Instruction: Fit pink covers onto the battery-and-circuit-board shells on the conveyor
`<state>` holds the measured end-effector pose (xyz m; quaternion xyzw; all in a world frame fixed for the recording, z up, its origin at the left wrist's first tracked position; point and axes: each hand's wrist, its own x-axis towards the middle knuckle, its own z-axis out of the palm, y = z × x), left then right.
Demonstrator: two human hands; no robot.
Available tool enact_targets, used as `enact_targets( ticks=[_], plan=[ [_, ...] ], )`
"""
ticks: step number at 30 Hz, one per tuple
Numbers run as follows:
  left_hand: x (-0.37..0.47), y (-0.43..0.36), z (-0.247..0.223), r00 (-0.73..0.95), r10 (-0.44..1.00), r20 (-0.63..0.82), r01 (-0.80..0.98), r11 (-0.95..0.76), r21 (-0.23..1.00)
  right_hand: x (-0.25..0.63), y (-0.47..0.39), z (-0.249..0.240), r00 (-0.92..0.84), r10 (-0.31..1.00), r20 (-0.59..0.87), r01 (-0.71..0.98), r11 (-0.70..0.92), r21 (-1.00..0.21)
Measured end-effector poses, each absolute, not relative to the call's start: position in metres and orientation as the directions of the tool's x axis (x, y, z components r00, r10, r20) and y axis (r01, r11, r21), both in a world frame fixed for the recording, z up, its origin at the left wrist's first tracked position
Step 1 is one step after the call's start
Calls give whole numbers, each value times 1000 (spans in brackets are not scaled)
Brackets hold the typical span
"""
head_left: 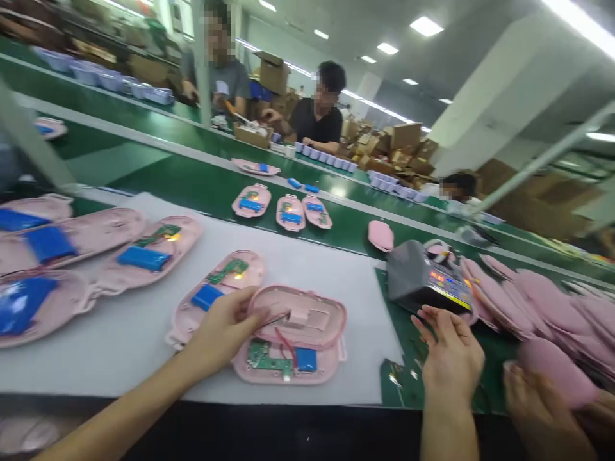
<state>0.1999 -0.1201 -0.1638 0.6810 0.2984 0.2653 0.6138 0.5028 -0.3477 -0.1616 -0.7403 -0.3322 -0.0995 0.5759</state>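
Observation:
My left hand (223, 330) grips the edge of a pink plastic shell half (312, 318), tilted above its matching half. That lower half (307, 376) lies on the white sheet with a green circuit board (262, 358) and a blue battery (306, 360); red wires (287, 346) run between the halves. Just left lies another opened pink shell (254, 262) with a board and a blue battery (206, 297). My right hand (451, 355) is raised in front of a dark box with a lit display (427, 278). Its fingertips are drawn together; whatever they hold is too small to make out.
More opened shells (158, 250) with blue batteries lie left on the white sheet (144, 339). Pink shells (533, 294) are piled at right, where another person's hands (542, 403) hold one. Across the green belt (192, 173), people work beside rows of lilac cups (327, 157).

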Motion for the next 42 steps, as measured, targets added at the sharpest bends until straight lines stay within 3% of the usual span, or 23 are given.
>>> enact_targets(
  ticks=[2,4,6,16,22,26,33,37,42],
  plan=[
    [200,-119,-161,736,676,-41,11,49,999,443,-294,-146,625,565,540,655,-3,-755],
    [200,-118,-160,754,655,-56,-57,149,987,392,-255,-127,323,794,515,761,106,-640],
    [200,-119,-160,760,649,-45,-104,190,976,362,-230,-115,69,894,443,841,187,-508],
    [196,-117,-168,770,632,85,-156,58,986,346,-197,-127,-41,897,440,986,109,-129],
    [193,-118,-166,745,658,107,-91,-59,994,349,-191,-107,270,925,267,948,-207,-240],
    [193,-121,-164,716,692,87,-79,-43,996,360,-186,-97,427,897,115,871,-375,-317],
    [192,-123,-164,714,698,61,-108,24,994,368,-184,-93,235,970,-59,704,-212,-678],
    [192,-124,-164,705,704,83,-89,-28,996,367,-176,-97,138,982,-130,756,-189,-627],
    [192,-123,-171,679,727,99,-49,-90,995,368,-170,-105,12,1000,-20,854,-20,-520]
  ],
)
